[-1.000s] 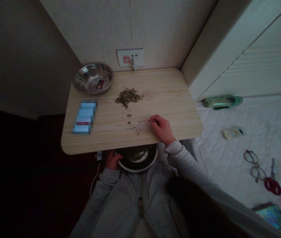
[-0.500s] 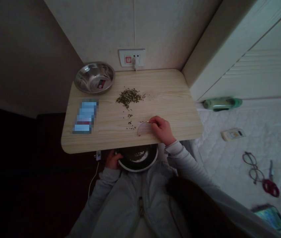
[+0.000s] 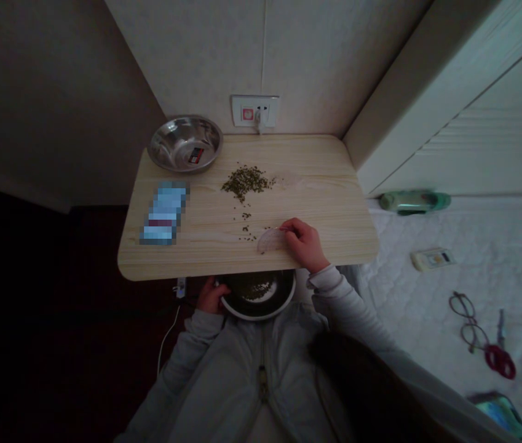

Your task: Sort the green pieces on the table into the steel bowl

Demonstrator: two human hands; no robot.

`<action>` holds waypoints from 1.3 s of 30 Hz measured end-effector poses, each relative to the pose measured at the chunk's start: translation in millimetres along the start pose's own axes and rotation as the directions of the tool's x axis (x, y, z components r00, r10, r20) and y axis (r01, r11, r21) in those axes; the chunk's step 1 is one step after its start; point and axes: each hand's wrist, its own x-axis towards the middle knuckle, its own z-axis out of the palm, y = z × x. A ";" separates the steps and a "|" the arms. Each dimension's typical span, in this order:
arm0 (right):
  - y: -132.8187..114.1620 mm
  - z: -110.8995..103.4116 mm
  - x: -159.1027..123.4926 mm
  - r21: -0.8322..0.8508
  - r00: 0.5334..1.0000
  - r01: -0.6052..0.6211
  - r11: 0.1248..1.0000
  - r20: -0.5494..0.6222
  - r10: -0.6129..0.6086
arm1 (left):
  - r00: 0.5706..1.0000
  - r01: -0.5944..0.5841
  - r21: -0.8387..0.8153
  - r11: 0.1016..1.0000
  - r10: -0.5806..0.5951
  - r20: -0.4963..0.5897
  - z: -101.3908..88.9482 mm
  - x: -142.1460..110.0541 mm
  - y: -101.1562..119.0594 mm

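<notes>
My right hand (image 3: 305, 244) is over the front right part of the small wooden-topped table (image 3: 334, 184). Its fingers pinch a thin, clear plastic piece with a curved edge (image 3: 268, 240), held low at the tabletop. A loose pile of small green grains (image 3: 246, 181) lies farther back, and a thin trail of them runs toward the front edge. Below that edge my left hand (image 3: 211, 297) grips the left rim of a bowl (image 3: 283, 306), pale-rimmed and dark inside. More grains lie in its bottom. The table edge hides the bowl's far side.
A steel bowl (image 3: 185, 144) stands at the table's back left, with a blurred-out phone-like screen (image 3: 165, 213) in front. A wall socket (image 3: 255, 112) holds a plug. On the white bed lie a green bottle (image 3: 415, 201), a pale device (image 3: 432, 259), glasses (image 3: 468, 321), red-handled scissors (image 3: 500, 360) and a phone (image 3: 500, 415).
The view has shifted slightly, so the table and wall appear a little farther right. The clear plastic piece and both hands stay almost in place, and both grips are unchanged.
</notes>
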 end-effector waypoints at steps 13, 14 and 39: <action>-0.6 -0.6 0.7 -0.066 0.999 0.041 0.997 0.027 -0.040 | 0.998 0.012 -0.040 0.999 -0.010 0.055 -2.2 4.8 -6.6; -0.5 -0.7 0.4 -0.054 0.999 0.037 0.998 0.025 -0.036 | 0.999 0.021 -0.034 0.999 -0.019 0.051 -2.2 4.8 -6.5; -7.0 -3.4 -17.6 -0.036 0.998 0.046 0.998 0.047 -0.044 | 0.999 0.014 -0.035 0.999 -0.013 0.051 1.5 3.4 -6.9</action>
